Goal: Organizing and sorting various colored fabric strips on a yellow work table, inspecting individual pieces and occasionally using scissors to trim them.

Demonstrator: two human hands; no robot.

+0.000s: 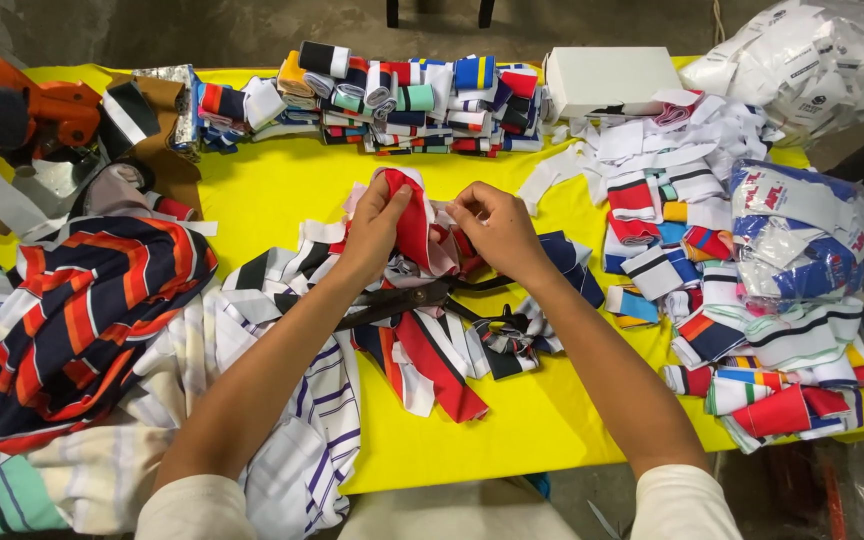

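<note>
A yellow desk (272, 185) fills the room's middle, buried under cloth. On the person's left lies a big heap of striped fabric (82, 320), navy with orange bands on top, white with thin purple lines beneath. To the right spreads a loose heap of knit strips (742, 330) in red, white, blue and yellow, and along the far edge runs a tidy row of folded strips (402, 100) beside a white box (617, 80). A pair of dark scissors (407, 300) lies on the desk under the person's wrists.

At the centre, above a small pile of cut pieces, both hands work one red and white strip (417, 225). The left hand (377, 225) is pinched shut on its left edge; the right hand (497, 230) is closed on its other end, fingers curled.

The strip looks light, soft and floppy, likely stretchy, not fragile. It should sag wherever unsupported, so gripping near both ends at the edges, as now, seems the sensible hold.
</note>
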